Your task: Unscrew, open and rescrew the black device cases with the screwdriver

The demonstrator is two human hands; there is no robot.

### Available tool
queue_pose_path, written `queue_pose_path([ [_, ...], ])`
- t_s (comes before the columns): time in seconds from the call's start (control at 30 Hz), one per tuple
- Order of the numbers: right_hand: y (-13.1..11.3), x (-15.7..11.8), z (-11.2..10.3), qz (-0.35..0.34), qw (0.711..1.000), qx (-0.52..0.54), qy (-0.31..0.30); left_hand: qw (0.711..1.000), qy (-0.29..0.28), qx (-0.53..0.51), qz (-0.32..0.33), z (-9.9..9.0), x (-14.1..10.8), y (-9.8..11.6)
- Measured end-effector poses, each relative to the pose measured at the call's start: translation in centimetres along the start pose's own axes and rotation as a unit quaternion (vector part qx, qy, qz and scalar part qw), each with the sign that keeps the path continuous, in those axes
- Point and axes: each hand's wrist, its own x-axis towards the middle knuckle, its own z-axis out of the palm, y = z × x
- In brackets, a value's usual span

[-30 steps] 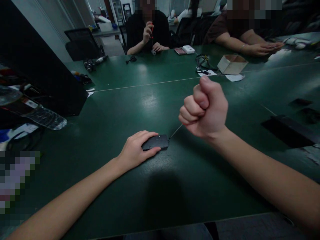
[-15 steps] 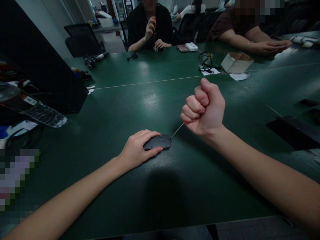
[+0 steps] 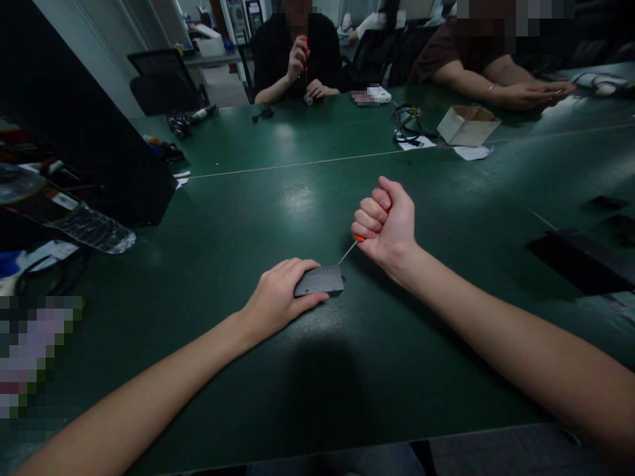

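A small dark grey rectangular box (image 3: 320, 281) lies on the green table (image 3: 238, 410). My left hand (image 3: 278, 287) grips it from the left, thumb along the near side and fingers along the far side. Closed in a fist above and to the right, my right hand (image 3: 387, 221) is wrapped round a screwdriver (image 3: 348, 252). Only a bit of its orange handle and the thin metal shaft show below the fist. The shaft slants down to the box's far right edge; whether its tip touches cannot be made out.
A plastic bottle (image 3: 99, 225) lies at left beside a black panel (image 3: 124, 158). Cables (image 3: 411, 122) and a white open box (image 3: 469, 125) stand across the table. One person opposite holds an orange-handled tool (image 3: 305, 56). A black object (image 3: 580, 261) lies at right.
My right fist has come down and to the left with the screwdriver. The box under my left hand has shifted slightly right and its top now looks lighter and more tilted.
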Motion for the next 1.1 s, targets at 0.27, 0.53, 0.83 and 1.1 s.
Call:
queue_pose_path([
  [0.27, -0.7, 1.1, -1.5, 0.045, 0.998, -0.011, -0.034, 1.000, 0.006, -0.025, -0.007, 0.0, -0.1, 0.0],
  [0.53, 0.0, 2.4, -2.3, 0.156, 0.987, -0.003, 0.031, 0.999, 0.005, -0.041, -0.006, -0.1, 0.0, 0.1],
  [0.83, -0.3, 2.3, -1.8, 0.136, 0.986, 0.048, 0.088, 0.999, 0.009, -0.041, -0.009, 0.0, -0.2, -0.1],
  [1.1, 0.5, 2.4, -3.0, 0.102, 0.994, -0.010, 0.032, 0.999, 0.012, -0.041, -0.009, 0.0, -0.1, 0.0],
])
